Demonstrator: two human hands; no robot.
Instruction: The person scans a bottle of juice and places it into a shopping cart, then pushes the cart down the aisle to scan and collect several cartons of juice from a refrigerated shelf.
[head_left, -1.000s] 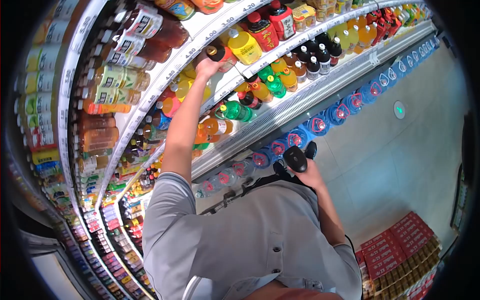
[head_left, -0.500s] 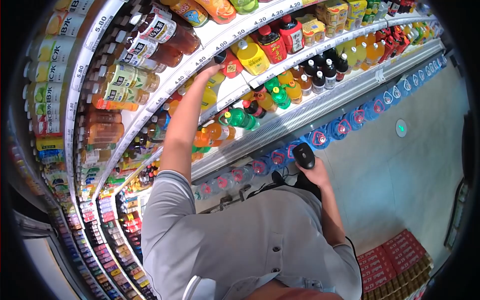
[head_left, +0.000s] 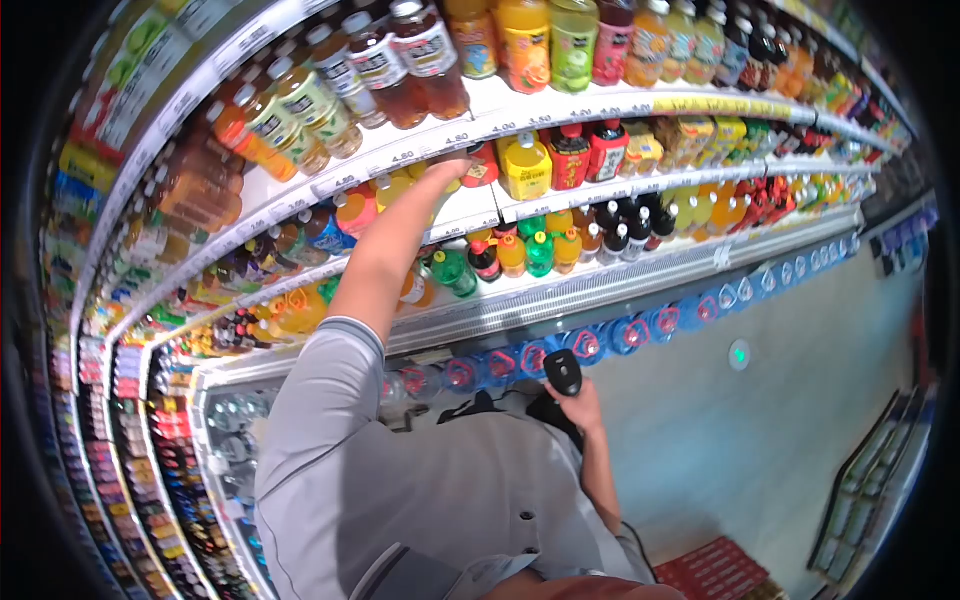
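Note:
My left hand (head_left: 452,168) is stretched up to the middle shelf and closed on a red-labelled bottle (head_left: 484,164) that stands at the shelf's front edge, next to a yellow bottle (head_left: 527,166). Down near my waist, my right hand (head_left: 583,408) grips a black handheld scanner (head_left: 563,372) whose head points toward the shelves. A black cable runs from the scanner across my grey shirt.
Open cooler shelves (head_left: 560,290) full of drink bottles curve around my left and front, with price strips on each edge. Blue-capped water jugs (head_left: 620,335) line the bottom row. Grey floor with a green mark (head_left: 739,353) lies to the right; red cartons (head_left: 715,570) sit behind.
My head has tipped up, so higher shelves show. My left hand stays at the shelf edge on the red bottle. My right hand with the scanner has drawn closer to my body.

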